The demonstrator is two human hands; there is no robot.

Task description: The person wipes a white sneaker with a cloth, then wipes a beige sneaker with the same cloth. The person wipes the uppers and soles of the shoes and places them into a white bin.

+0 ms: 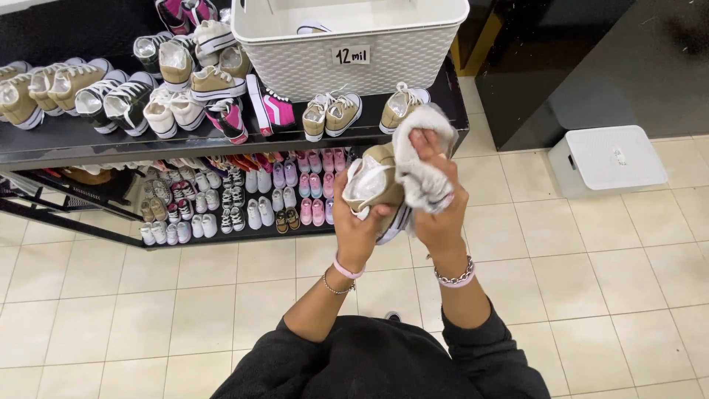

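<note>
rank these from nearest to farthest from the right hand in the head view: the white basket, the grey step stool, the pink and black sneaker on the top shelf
1. White basket: up and left of the right hand, on the top shelf.
2. Grey step stool: on the floor to the right.
3. Pink and black sneaker: far left on the top shelf.

The basket and stool are close to call.

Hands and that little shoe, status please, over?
Left hand grips small tan sneaker. Right hand presses grey cloth against it. Shoe shelf and white basket just ahead, nothing between.
</note>
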